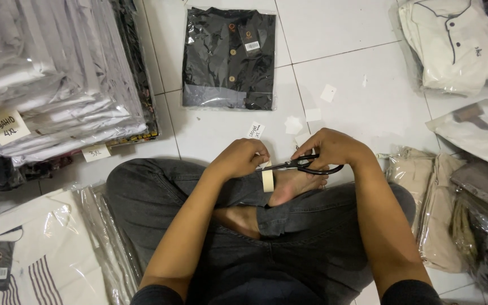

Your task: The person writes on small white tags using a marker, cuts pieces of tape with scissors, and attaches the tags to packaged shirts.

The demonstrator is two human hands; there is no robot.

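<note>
Left hand [238, 159] pinching tape strip [267, 179] hanging downward, scissors [303, 165] in right hand [329, 148] lying crosswise, blades at its top.

Both hands [289, 153] closed, fingers [255, 158] pinched

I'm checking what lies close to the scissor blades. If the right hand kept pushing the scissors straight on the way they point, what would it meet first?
The right hand points the black scissors leftward; their tips already sit at the strip of cream tape pinched by the left hand. The tape likely comes first, then the left fingers, though depth is unclear.
</note>
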